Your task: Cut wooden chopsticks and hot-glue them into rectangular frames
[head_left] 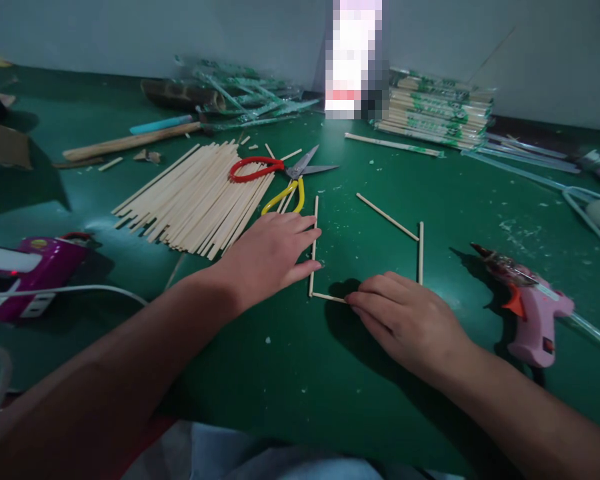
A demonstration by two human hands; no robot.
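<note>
My left hand lies flat on the green table, fingers stretched out, fingertips against an upright thin wooden stick. My right hand rests with fingers curled down over a short bottom stick, pressing it where it meets the upright one. Another upright stick stands at the right, just beyond my right hand's knuckles. A loose stick lies slanted between the two uprights.
A fan of bare sticks lies at the left, with red and yellow scissors beside it. A pink glue gun rests at the right, a purple device at the left. Wrapped stick packs are stacked by the wall.
</note>
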